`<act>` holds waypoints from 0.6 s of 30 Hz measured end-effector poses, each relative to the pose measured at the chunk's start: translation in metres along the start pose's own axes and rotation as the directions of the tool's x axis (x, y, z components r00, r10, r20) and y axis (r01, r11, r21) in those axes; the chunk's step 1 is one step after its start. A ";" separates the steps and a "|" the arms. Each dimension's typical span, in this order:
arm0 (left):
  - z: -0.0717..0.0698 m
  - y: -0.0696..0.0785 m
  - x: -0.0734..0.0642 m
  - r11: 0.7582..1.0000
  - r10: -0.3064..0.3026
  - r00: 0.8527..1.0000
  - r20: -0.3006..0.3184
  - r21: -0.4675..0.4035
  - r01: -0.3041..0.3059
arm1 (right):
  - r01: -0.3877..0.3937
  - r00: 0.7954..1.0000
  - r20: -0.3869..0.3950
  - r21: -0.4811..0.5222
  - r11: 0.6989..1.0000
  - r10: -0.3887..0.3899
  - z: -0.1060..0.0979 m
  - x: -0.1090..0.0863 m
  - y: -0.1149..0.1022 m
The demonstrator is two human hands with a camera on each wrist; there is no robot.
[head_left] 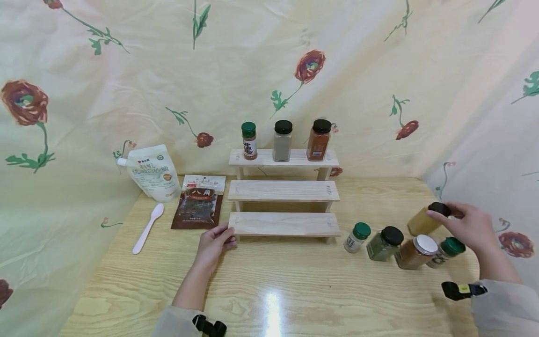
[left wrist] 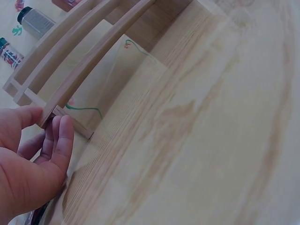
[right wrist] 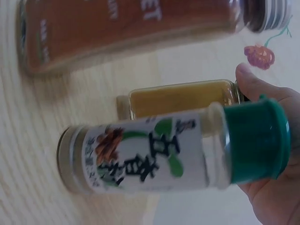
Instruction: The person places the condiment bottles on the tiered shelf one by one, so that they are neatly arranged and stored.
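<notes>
My left hand [head_left: 212, 245] pinches the left front corner of a three-step wooden rack [head_left: 284, 224]; in the left wrist view its thumb is at the board's edge and the fingers are beneath. At the far right, my right hand [head_left: 473, 227] grips the black lid of a square glass jar of yellow powder [head_left: 422, 222], which tilts slightly. In the right wrist view this jar [right wrist: 183, 98] is partly hidden behind a green-capped shaker [right wrist: 145, 154]. On the rack's top step stand a green-capped shaker [head_left: 249, 142], a black-lidded jar of grey powder [head_left: 282, 142] and a black-lidded jar of red-orange powder [head_left: 318, 142].
Right of the rack stand a small green-capped shaker [head_left: 355, 238], a black-lidded jar of green herbs [head_left: 384, 245], a white-lidded brown jar [head_left: 414, 252] and another green-capped shaker [head_left: 447, 251]. Left of it lie a brown packet [head_left: 199, 203] and a white spoon [head_left: 148, 229], near a spouted pouch [head_left: 153, 173].
</notes>
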State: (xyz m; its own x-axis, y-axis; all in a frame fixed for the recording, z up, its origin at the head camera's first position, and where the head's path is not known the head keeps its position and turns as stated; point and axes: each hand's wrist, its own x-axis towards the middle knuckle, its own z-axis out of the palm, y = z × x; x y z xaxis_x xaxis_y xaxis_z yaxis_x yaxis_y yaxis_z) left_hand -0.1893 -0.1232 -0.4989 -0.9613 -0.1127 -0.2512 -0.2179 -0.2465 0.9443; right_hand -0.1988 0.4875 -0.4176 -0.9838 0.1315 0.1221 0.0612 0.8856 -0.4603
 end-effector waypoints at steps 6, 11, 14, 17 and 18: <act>0.000 0.001 0.000 1.000 -0.002 1.000 0.002 -0.002 0.002 | 0.006 1.000 -0.030 0.003 1.000 -0.006 -0.003 0.003 -0.014; 0.001 0.000 0.001 1.000 0.004 1.000 0.000 -0.001 -0.004 | 0.019 0.997 -0.072 0.030 0.999 -0.016 -0.004 0.006 -0.031; 0.001 0.000 0.001 1.000 0.007 1.000 -0.001 -0.003 -0.007 | 0.047 0.995 -0.092 0.045 0.998 -0.042 -0.004 0.008 -0.041; 0.001 0.000 0.001 1.000 0.006 1.000 -0.005 -0.007 -0.006 | 0.075 0.992 -0.107 0.057 0.996 -0.068 -0.004 0.010 -0.051; 0.001 0.000 0.001 1.000 0.006 1.000 -0.004 -0.007 -0.006 | 0.085 0.991 -0.113 0.063 0.994 -0.078 -0.004 0.011 -0.054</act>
State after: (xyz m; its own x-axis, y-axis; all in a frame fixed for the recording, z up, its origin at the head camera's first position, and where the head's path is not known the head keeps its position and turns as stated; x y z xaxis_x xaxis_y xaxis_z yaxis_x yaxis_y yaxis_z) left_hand -0.1903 -0.1224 -0.4991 -0.9619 -0.1185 -0.2464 -0.2108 -0.2527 0.9443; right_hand -0.2119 0.4426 -0.3879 -0.9601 0.1118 0.2564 -0.0337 0.8638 -0.5027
